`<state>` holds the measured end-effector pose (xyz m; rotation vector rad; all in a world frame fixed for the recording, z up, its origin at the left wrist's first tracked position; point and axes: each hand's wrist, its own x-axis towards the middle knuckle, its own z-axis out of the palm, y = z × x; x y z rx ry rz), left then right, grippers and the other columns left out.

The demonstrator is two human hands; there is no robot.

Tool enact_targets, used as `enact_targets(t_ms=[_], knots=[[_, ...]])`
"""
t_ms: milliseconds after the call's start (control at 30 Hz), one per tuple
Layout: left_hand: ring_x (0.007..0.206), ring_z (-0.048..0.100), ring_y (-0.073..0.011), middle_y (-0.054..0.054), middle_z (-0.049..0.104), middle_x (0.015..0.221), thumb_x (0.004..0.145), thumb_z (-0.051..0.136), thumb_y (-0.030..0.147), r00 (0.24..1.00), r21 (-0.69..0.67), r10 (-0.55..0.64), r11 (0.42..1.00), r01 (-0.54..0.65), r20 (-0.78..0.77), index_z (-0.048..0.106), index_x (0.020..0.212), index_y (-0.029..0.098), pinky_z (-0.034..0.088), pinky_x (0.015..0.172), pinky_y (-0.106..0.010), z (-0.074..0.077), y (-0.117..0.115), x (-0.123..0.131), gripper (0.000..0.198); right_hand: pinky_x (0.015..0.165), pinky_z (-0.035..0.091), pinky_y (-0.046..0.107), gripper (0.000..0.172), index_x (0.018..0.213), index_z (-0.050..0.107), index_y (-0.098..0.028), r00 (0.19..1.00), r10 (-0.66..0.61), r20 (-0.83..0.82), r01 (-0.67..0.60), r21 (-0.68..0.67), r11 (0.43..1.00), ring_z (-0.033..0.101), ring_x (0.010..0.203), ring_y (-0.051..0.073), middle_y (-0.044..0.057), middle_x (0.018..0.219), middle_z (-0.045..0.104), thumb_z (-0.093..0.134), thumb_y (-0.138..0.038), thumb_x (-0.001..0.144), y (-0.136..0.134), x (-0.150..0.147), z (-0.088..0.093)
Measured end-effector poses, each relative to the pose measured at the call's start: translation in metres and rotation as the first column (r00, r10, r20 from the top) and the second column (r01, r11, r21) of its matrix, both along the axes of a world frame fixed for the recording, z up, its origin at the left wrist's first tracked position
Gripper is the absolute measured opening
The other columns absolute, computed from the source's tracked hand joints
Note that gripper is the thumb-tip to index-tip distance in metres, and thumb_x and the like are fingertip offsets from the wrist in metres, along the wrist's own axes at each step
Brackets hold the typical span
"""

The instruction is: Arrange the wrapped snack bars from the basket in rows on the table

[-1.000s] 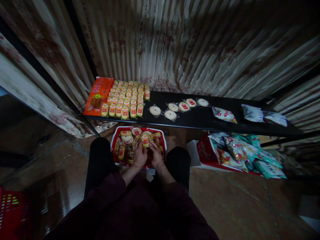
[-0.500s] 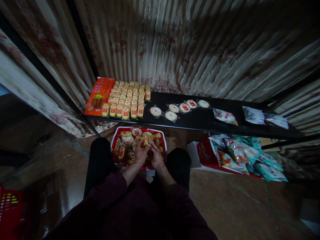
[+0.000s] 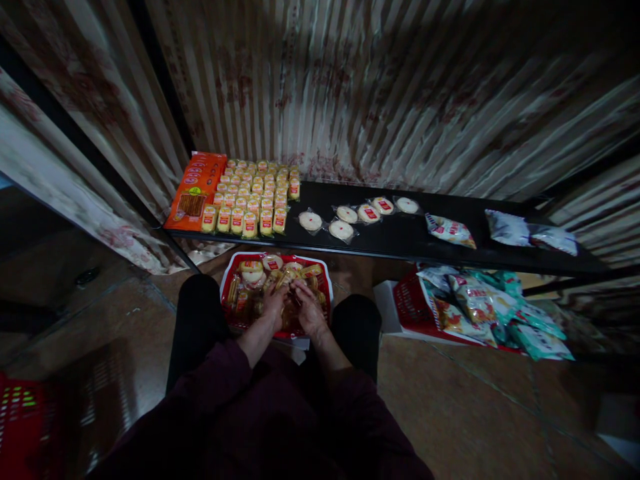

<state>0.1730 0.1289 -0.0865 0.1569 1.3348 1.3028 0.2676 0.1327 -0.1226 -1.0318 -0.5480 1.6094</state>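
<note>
Between my knees stands a red basket with a white rim (image 3: 327, 287), holding a mix of clear-wrapped snacks. Among them are round white pastries (image 3: 254, 277) and small yellow packaged cakes (image 3: 313, 271). My left hand (image 3: 273, 309) is down in the basket, its fingers curled among the wrappers. Close on its right, my right hand (image 3: 309, 312) reaches in with bent fingers, a small gap between the two. Both hands are closed at the fingertips near shiny wrapping; what they hold, if anything, is too dim to make out.
Ahead runs a low black shelf (image 3: 320, 195) with an orange snack bag (image 3: 195, 191), rows of yellow packaged cakes (image 3: 250, 200), several round pastries (image 3: 369, 213) and a few pouches (image 3: 450, 231). A second red basket (image 3: 410, 303) of bags sits below right. Another red basket (image 3: 25, 427) stands lower left.
My hands have moved slightly apart and lower into the basket. The yellow packaged cake seen at my fingertips before is no longer distinct. The shelf goods are unchanged.
</note>
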Motion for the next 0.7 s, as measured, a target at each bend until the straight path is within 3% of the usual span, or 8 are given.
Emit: enact_targets(t_ms=[100, 300, 700], knots=[[0.048, 0.053, -0.0067, 0.002, 0.062, 0.062, 0.073, 0.066, 0.015, 0.997, -0.075, 0.026, 0.997, -0.021, 0.068, 0.062, 0.087, 0.015, 0.042, 0.051, -0.019, -0.0007, 0.0019, -0.0009, 0.015, 0.097, 0.044, 0.037, 0.027, 0.090, 0.073, -0.025, 1.000, -0.023, -0.007, 0.023, 0.013, 1.000, 0.064, 0.100, 0.021, 0.001, 0.091, 0.075, 0.077, -0.030, 0.064, 0.0001, 0.0001, 0.0006], [0.047, 0.053, -0.0071, 0.002, 0.060, 0.058, 0.072, 0.068, 0.015, 0.992, -0.096, 0.010, 0.995, 0.002, 0.127, 0.060, 0.074, 0.014, 0.043, 0.051, -0.019, 0.0003, 0.0032, -0.0059, 0.008, 0.099, 0.043, 0.036, 0.025, 0.088, 0.073, -0.027, 0.999, -0.034, -0.036, 0.035, 0.006, 0.999, 0.064, 0.100, 0.021, 0.000, 0.092, 0.075, 0.077, -0.030, 0.064, 0.0006, -0.0002, 0.0032], [0.056, 0.057, -0.0085, 0.000, 0.061, 0.069, 0.084, 0.059, 0.018, 0.959, -0.110, -0.019, 0.993, 0.052, 0.282, 0.058, 0.083, 0.017, 0.046, 0.057, -0.020, 0.0069, 0.0034, -0.0033, 0.002, 0.087, 0.045, 0.032, 0.025, 0.087, 0.074, -0.025, 0.990, -0.041, 0.132, 0.039, 0.017, 0.999, 0.062, 0.098, 0.020, 0.001, 0.100, 0.073, 0.075, -0.034, 0.064, -0.0006, -0.0010, -0.0003]])
